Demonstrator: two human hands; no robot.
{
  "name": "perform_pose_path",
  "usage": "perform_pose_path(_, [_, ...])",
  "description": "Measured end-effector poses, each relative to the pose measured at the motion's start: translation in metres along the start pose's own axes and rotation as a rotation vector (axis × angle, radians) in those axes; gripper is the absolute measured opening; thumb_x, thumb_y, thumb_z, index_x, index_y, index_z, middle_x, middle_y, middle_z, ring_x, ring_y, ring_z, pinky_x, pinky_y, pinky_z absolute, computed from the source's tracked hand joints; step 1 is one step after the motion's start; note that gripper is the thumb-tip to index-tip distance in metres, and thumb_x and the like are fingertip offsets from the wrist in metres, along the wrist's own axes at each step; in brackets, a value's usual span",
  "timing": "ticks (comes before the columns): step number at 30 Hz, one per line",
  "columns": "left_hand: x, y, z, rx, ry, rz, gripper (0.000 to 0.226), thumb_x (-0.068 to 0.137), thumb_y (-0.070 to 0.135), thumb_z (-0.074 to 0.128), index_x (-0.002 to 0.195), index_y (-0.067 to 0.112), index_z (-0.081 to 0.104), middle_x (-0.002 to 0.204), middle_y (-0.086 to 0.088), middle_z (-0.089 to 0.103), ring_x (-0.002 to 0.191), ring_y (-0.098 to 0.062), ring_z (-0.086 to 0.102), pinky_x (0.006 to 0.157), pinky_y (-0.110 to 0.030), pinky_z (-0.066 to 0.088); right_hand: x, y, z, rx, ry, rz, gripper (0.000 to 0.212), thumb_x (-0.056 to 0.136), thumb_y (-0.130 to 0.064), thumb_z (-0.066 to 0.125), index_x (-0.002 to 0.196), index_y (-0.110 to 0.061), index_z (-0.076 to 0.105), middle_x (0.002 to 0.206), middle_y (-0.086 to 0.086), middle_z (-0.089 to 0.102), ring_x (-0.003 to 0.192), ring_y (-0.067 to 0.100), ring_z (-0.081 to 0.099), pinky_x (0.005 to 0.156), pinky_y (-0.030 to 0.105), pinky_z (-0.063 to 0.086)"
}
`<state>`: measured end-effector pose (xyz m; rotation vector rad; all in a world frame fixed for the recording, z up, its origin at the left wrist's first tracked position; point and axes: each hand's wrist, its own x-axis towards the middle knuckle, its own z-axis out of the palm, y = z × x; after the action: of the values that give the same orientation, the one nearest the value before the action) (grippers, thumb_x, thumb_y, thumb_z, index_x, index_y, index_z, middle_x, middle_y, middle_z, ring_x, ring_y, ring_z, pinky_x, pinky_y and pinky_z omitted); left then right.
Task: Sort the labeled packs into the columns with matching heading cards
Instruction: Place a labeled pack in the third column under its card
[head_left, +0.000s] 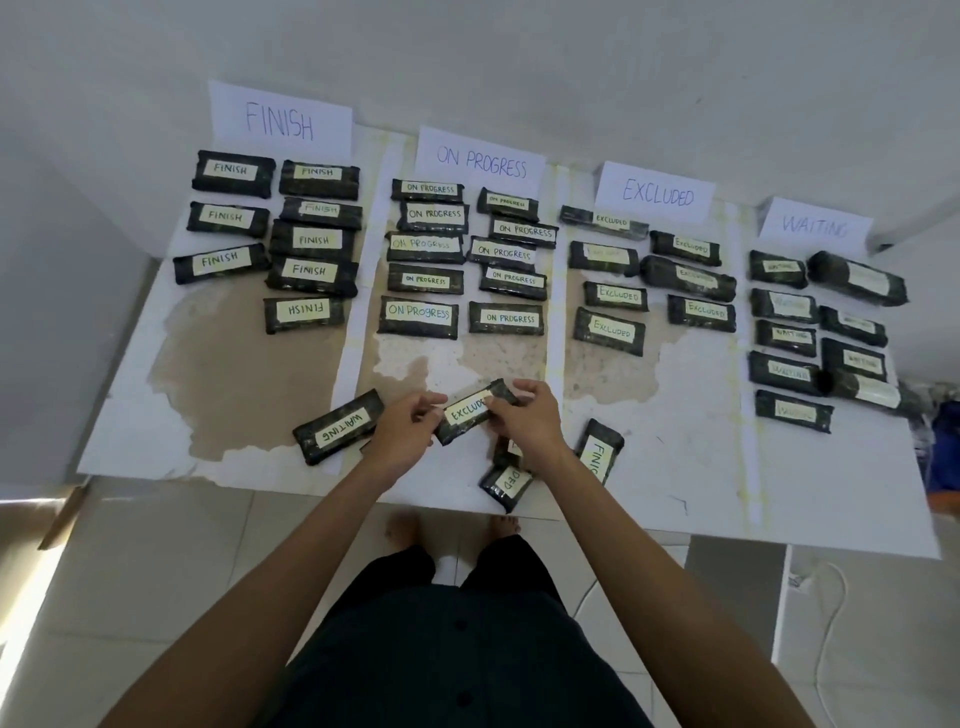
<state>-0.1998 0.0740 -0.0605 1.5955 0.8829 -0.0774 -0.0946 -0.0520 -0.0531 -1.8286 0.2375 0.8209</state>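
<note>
Both hands hold one dark pack labeled EXCLUDED (467, 413) above the table's near edge. My left hand (402, 428) grips its left end and my right hand (527, 421) grips its right end. Loose packs lie nearby: a WAITING pack (340, 426) to the left, a FINISH pack (600, 452) to the right, and a partly hidden pack ending in "ED" (506, 486) under my right wrist. Heading cards stand at the back: FINISH (280, 122), ON PROGRESS (480, 161), EXCLUDED (657, 192), WAITING (815, 226), each with several matching packs below.
The white table (675, 467) has worn brown patches and pale tape strips dividing the columns. A wall runs behind the cards. My bare feet stand on the tiled floor (156, 571) below the front edge. A blue object (945, 447) sits off the right edge.
</note>
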Motion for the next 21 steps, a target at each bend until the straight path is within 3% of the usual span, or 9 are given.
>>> perform_pose_path(3, [0.006,0.008,0.008,0.05,-0.006,0.054,0.02,0.093,0.008,0.049,0.101,0.017,0.066,0.101,-0.002,0.063,0.089,-0.018,0.057,0.067,-0.02,0.046,0.0,-0.005,-0.026,-0.573,-0.052,-0.502,0.062,0.071,-0.025,0.078,0.126,-0.019,0.05,0.126,0.0,0.049,0.113,0.015,0.048,0.098,0.032,0.041])
perform_pose_path(6, [0.011,0.02,0.021,0.103,-0.035,0.092,0.022,0.093,0.007,0.049,0.098,0.018,0.068,0.1,-0.003,0.065,0.091,-0.018,0.059,0.072,-0.024,0.051,0.005,-0.011,-0.051,-0.957,-0.214,-0.811,0.054,0.07,-0.022,0.078,0.121,-0.02,0.059,0.118,0.001,0.06,0.109,0.021,0.053,0.094,0.04,0.043])
perform_pose_path(8, [0.014,0.028,0.033,0.091,-0.061,0.093,0.023,0.092,0.006,0.049,0.094,0.018,0.069,0.098,-0.006,0.066,0.091,-0.021,0.062,0.078,-0.031,0.055,0.008,-0.014,-0.067,-1.06,-0.281,-0.808,0.046,0.074,-0.02,0.076,0.118,-0.02,0.062,0.111,-0.001,0.063,0.1,0.02,0.058,0.082,0.034,0.048])
perform_pose_path(12, [0.021,0.051,0.069,0.088,-0.056,0.109,0.019,0.091,0.008,0.052,0.093,0.016,0.069,0.092,-0.001,0.066,0.091,-0.018,0.062,0.079,-0.028,0.053,0.017,-0.018,-0.107,-1.107,-0.236,-0.818,0.045,0.077,-0.014,0.069,0.12,-0.02,0.06,0.111,0.0,0.062,0.1,0.02,0.058,0.074,0.034,0.05])
perform_pose_path(17, [0.039,0.077,0.123,0.161,-0.056,0.18,0.023,0.091,0.013,0.051,0.11,0.017,0.062,0.103,0.001,0.064,0.087,-0.008,0.058,0.07,-0.015,0.045,0.045,-0.023,-0.18,-1.071,-0.074,-0.779,0.046,0.074,0.0,0.067,0.119,-0.009,0.061,0.112,0.012,0.063,0.101,0.032,0.056,0.08,0.042,0.051])
perform_pose_path(21, [0.058,0.09,0.168,0.271,-0.137,0.25,0.028,0.09,0.008,0.05,0.116,0.014,0.058,0.117,-0.003,0.059,0.102,-0.015,0.055,0.082,-0.024,0.043,0.083,-0.028,-0.239,-1.068,0.049,-0.693,0.043,0.072,0.005,0.068,0.114,-0.002,0.064,0.11,0.018,0.065,0.1,0.04,0.053,0.085,0.044,0.046])
